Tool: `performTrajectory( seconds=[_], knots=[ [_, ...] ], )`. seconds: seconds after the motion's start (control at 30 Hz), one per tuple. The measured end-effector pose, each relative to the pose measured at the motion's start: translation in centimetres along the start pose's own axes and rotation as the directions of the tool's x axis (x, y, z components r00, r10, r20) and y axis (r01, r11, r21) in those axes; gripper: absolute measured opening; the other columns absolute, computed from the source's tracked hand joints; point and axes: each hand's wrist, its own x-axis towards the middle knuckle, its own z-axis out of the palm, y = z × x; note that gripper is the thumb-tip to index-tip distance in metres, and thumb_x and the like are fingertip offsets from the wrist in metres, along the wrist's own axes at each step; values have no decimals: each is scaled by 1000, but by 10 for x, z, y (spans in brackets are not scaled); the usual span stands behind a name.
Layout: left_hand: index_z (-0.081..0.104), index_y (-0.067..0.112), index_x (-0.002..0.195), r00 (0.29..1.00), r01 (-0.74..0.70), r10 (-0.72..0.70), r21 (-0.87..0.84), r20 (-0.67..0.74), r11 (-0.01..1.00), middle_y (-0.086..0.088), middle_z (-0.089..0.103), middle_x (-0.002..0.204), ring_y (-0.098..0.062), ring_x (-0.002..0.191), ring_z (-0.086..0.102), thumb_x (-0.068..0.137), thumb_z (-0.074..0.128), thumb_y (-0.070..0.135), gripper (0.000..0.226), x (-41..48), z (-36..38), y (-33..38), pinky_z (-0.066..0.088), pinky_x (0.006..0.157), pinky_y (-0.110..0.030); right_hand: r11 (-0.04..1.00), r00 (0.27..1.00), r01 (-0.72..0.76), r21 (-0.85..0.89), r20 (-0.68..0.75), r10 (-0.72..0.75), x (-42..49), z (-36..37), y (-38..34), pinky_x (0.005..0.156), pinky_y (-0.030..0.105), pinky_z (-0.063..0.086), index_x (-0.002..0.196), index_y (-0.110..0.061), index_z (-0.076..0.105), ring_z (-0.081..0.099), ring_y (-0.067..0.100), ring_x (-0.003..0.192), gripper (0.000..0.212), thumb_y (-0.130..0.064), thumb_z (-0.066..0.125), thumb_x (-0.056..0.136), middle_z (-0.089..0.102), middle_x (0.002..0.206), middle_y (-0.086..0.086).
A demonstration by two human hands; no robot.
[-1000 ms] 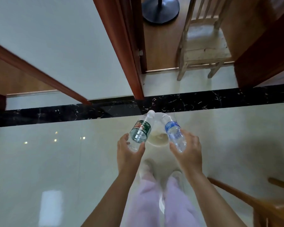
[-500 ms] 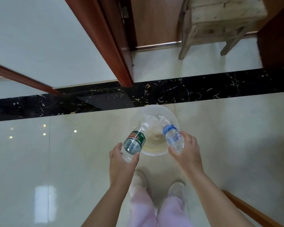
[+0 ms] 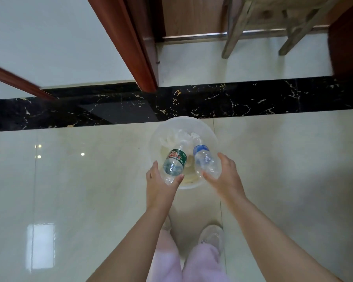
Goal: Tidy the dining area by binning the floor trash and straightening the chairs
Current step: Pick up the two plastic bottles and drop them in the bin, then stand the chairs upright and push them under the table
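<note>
A translucent white bin (image 3: 211, 132) stands on the pale floor just ahead of my feet, with crumpled clear plastic inside. My left hand (image 3: 161, 186) grips the base of a green-label plastic bottle (image 3: 174, 161), its neck pointing down into the bin. My right hand (image 3: 225, 176) holds the base of a blue-label plastic bottle (image 3: 205, 159) between thumb and spread fingers, loosely, also neck-down over the bin's mouth. Both bottles are empty and clear.
A black marble strip (image 3: 253, 98) crosses the floor just beyond the bin. A red-brown door frame (image 3: 143, 58) rises behind it. A worn wooden chair (image 3: 263, 23) stands in the doorway at top right.
I have leaned further over the bin. Both bottles have come lower into its mouth. The fingers of my right hand have spread wider around the blue-label bottle.
</note>
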Motion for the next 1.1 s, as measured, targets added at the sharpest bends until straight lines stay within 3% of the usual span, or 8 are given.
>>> performTrajectory(
  seconds=[0.27, 0.43, 0.5, 0.6, 0.67, 0.8, 0.97, 1.1],
  knots=[
    [23, 13, 143, 985, -175, 171, 207, 39, 963, -6, 26, 149, -19, 136, 22, 88, 56, 32, 67, -39, -30, 21, 23, 109, -32, 982, 990, 137, -130, 35, -133, -43, -28, -34, 101, 26, 24, 136, -13, 35, 31, 20, 130, 55, -25, 58, 87, 37, 142, 6],
    [30, 10, 141, 954, -297, 295, 308, 55, 904, -10, 33, 146, -23, 136, 25, 91, 50, 27, 56, -75, -56, 50, 21, 111, -35, 940, 971, 227, -256, -9, -237, -74, -58, -65, 107, 35, 23, 133, -11, 41, 31, 23, 131, 49, -22, 56, 87, 41, 140, 8],
    [37, 7, 137, 937, -338, 346, 352, 41, 873, -12, 41, 141, -27, 133, 31, 90, 47, 29, 53, -90, -70, 62, 23, 110, -37, 914, 956, 258, -314, -55, -289, -89, -70, -78, 102, 42, 30, 126, -6, 50, 42, 30, 123, 47, -16, 63, 81, 51, 131, 15],
    [49, 2, 128, 908, -389, 420, 406, 16, 827, -18, 54, 129, -36, 124, 44, 82, 36, 41, 62, -114, -90, 80, 32, 103, -45, 880, 922, 298, -370, -127, -366, -112, -86, -97, 82, 50, 46, 107, -1, 62, 61, 38, 96, 45, -9, 75, 64, 65, 106, 19],
    [51, 1, 126, 888, -417, 459, 403, -9, 815, -19, 55, 128, -37, 124, 45, 81, 32, 42, 64, -130, -102, 95, 33, 102, -47, 863, 901, 309, -400, -168, -400, -129, -101, -114, 74, 49, 50, 101, -3, 65, 64, 36, 87, 41, -15, 70, 62, 67, 98, 16],
    [47, 3, 130, 896, -407, 443, 330, -39, 852, -15, 51, 133, -33, 127, 40, 83, 40, 34, 57, -162, -131, 131, 31, 107, -45, 860, 875, 310, -406, -233, -425, -163, -132, -144, 74, 48, 51, 100, -6, 66, 64, 34, 89, 41, -21, 60, 63, 68, 99, 13],
    [49, 1, 128, 834, -504, 551, 365, -27, 782, -16, 53, 130, -35, 125, 44, 87, 49, 24, 47, -199, -162, 170, 32, 106, -46, 854, 848, 300, -425, -291, -442, -207, -169, -179, 76, 49, 51, 102, -6, 66, 64, 35, 92, 40, -21, 60, 65, 68, 102, 13],
    [54, 0, 124, 745, -612, 667, 404, 8, 680, -17, 58, 125, -35, 122, 48, 84, 32, 37, 58, -229, -177, 205, 29, 103, -40, 850, 819, 282, -444, -351, -454, -238, -196, -203, 76, 52, 50, 102, -6, 66, 64, 36, 93, 40, -21, 60, 65, 69, 102, 14]
  ],
)
